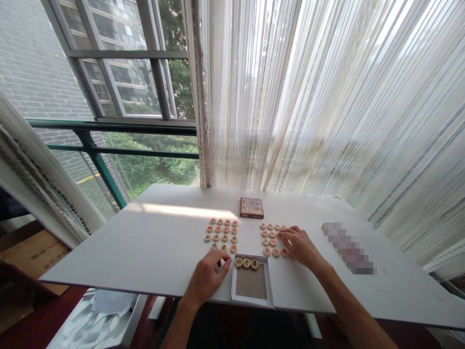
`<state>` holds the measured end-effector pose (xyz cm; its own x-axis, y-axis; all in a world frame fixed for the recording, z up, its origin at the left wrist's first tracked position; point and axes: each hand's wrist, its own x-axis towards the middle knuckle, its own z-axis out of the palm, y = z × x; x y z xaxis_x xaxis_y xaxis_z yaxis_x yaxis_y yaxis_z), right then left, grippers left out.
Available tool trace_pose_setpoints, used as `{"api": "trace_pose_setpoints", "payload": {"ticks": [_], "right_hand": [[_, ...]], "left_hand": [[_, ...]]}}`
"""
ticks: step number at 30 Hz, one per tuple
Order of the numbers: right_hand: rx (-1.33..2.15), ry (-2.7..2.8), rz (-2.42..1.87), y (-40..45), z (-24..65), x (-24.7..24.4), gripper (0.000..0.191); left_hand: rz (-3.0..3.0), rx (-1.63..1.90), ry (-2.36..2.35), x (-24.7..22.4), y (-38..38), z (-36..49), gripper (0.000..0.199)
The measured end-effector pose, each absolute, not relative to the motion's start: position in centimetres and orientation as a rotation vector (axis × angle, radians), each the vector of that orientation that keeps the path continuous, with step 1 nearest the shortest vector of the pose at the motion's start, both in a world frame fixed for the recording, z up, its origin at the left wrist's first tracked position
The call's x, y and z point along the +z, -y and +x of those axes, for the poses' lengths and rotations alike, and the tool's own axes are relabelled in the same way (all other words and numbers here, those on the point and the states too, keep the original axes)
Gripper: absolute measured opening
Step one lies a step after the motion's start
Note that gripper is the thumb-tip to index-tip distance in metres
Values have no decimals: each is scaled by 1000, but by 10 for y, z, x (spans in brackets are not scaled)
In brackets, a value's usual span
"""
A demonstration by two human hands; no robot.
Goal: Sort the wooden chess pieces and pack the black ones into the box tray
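My left hand [209,275] is closed beside the left wall of an open shallow box tray [251,288], thumb and forefinger curled together. Whether anything is in those fingers is hidden. Inside the tray, three round wooden Chinese chess pieces [247,263] line the far end. Just beyond this hand, several more pieces [225,230] lie in rows, with red and black characters. My right hand [300,247] reaches over a second group of pieces [272,234]. Its thumb and fingertips pinch a chess piece [279,234] at that group's right side; the hand covers part of the group.
A brown printed box lid [252,207] lies farther back on the white table [174,242]. A blurred, pixelated object [348,247] is on the right. Curtains [247,97] and a window with a green railing [145,128] stand behind the table. Below left is an open drawer or box [98,320].
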<state>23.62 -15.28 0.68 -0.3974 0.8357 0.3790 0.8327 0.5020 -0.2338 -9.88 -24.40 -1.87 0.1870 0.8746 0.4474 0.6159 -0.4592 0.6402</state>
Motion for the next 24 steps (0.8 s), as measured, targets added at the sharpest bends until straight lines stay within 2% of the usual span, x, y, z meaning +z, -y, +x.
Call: {"api": "trace_pose_setpoints", "payload": {"ticks": [13,24], "right_hand": [[47,2381,-1384,172,251,7,31],[51,2272,-1455,185,294,0,26]], "left_hand": [[2104,1102,-1443,-19,244,-98,18],[2084,1065,-1466,-18,246,-98,18]]}}
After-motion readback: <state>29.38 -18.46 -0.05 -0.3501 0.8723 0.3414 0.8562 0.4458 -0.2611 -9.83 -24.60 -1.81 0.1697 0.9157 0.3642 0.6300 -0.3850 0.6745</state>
